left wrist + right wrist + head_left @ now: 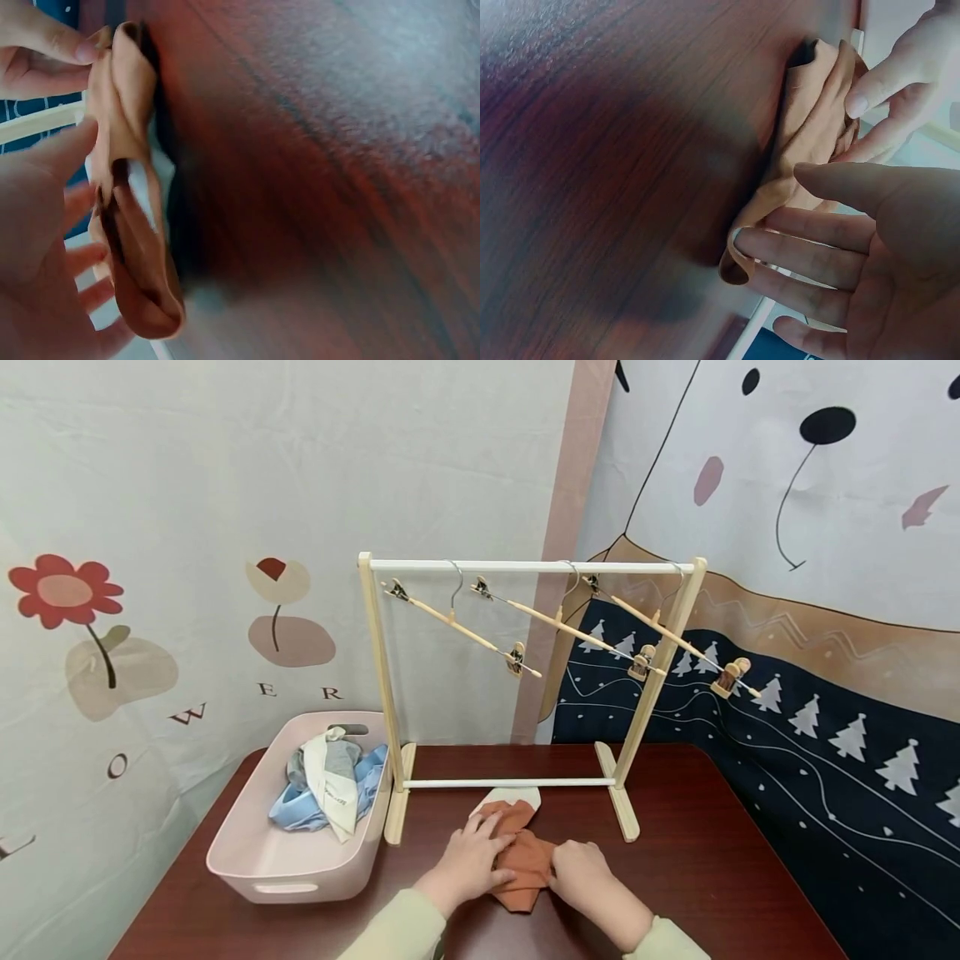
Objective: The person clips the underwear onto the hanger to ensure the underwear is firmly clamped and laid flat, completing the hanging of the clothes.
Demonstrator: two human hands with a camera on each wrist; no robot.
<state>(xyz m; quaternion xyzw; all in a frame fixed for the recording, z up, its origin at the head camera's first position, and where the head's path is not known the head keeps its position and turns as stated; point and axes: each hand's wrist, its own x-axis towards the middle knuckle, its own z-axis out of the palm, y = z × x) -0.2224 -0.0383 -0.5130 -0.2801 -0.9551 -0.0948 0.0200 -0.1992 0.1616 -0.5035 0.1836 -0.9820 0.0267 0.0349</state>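
Observation:
A small rust-orange garment (pixel 525 857) lies crumpled on the table, with a white piece (pixel 527 795) showing at its far end. Over its left side rests my left hand (pixel 471 864), fingers spread on the cloth. My right hand (pixel 583 874) pinches the garment's right edge between thumb and fingers. In the left wrist view a loose opening of the orange cloth (pixel 146 319) faces the camera, beside the left fingers. From the right wrist, a rolled edge of the garment (pixel 799 142) shows near the right thumb and fingers.
Behind the hands stands a wooden rack (pixel 378 668), with three clip hangers (pixel 453 622) on its white top bar. At left, a pink basket (pixel 247 852) holds blue, grey and cream clothes (pixel 333 785). The dark red-brown table (pixel 712 852) reaches a printed cloth backdrop (pixel 450 460).

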